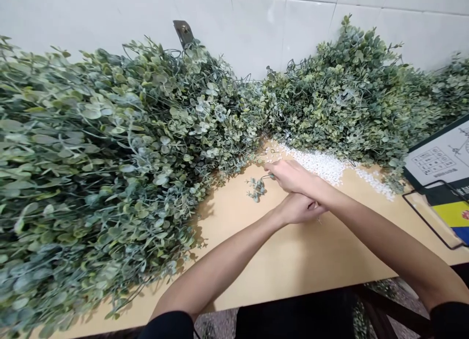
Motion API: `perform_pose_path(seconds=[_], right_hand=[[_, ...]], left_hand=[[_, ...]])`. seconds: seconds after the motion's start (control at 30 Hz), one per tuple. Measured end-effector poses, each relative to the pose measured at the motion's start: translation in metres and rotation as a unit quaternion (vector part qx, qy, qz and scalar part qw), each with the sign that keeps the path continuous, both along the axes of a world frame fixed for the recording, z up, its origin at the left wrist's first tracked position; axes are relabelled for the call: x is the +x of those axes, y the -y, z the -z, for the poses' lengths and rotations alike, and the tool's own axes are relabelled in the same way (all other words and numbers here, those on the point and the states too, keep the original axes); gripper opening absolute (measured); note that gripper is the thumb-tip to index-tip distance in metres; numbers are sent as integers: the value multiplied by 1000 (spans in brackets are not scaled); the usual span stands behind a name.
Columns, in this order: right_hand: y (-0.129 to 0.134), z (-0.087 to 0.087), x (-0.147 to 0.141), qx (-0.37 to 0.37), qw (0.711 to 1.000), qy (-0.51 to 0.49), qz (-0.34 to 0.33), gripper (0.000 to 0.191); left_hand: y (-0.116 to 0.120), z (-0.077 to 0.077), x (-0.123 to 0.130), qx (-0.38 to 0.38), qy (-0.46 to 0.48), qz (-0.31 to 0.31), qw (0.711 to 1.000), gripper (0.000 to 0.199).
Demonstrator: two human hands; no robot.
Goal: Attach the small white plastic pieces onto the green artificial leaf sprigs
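My forearms cross above the wooden table, right over left. My right hand [287, 175] is closed in a pinch on the thin stem of a small artificial leaf sprig [256, 188], whose grey-green leaves stick out to the left just over the tabletop. Below the right wrist, my left hand [302, 209] is curled with its fingers pointing right. A thin wisp shows beneath its fingers, but what it holds is hidden. Small white pieces [322, 165] lie in a loose pile beyond my right hand.
Heaped artificial greenery [120, 148] covers the table's left side, and another heap [351, 95] runs along the tiled wall [256, 26]. At the right stand a printed box [439, 158] and a black wire frame [427, 222]. The wooden table [256, 270] ends near my body.
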State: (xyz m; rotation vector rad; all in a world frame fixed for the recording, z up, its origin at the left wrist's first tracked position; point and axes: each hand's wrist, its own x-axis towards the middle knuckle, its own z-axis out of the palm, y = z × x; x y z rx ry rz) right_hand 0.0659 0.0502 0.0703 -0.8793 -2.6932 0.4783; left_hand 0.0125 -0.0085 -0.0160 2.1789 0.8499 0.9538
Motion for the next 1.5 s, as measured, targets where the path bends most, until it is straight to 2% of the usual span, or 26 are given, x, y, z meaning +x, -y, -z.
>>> perform_pose_path(seconds=[0.1,0.23,0.3,0.43,0.53,0.63,0.77,0.9,0.97,1.07,1.17,1.3,1.37,1.4,1.5], right_hand=[[-7,-8,11,61,998,12,32,42],[-12,-28,35,103,986,-130,27,38],[-12,-38,47,80,974,-210,12,33],[-9,-55,76,-29,951,-306,19,27],[-7,-64,99,-87,931,-354,28,26],[-7,-66,119,-65,932,-352,49,23],[-6,-55,132,50,964,-251,68,19],[-1,-35,125,136,978,-155,15,28],[2,-28,119,126,983,-136,-11,34],[7,-24,115,61,985,-159,-10,40],[9,-24,119,-16,973,-228,31,36],[5,-17,135,-89,926,-353,101,19],[0,-6,145,-60,912,-375,154,13],[-3,2,150,-24,914,-362,181,11],[-12,29,162,94,943,-229,221,10]], left_hand=[[-2,1,0,-15,26,-4,1000,44],[-3,-3,0,-127,101,-60,985,33],[-4,-5,0,-188,155,-103,965,28],[-12,-6,2,-253,280,-156,913,27],[-17,-6,1,-291,356,-147,876,35],[-19,-10,-4,-338,416,-114,836,41],[-18,-17,-13,-404,442,-77,797,54],[-21,-17,-16,-427,477,-38,768,58],[-22,-16,-16,-425,493,-39,758,55],[-22,-13,-15,-414,503,-56,756,47],[-22,-11,-15,-402,502,-78,762,42],[-25,-7,-16,-391,511,-102,759,41],[-26,-6,-16,-382,514,-107,760,38],[-26,-6,-17,-380,514,-109,762,38],[-25,-8,-17,-383,506,-117,764,44]])
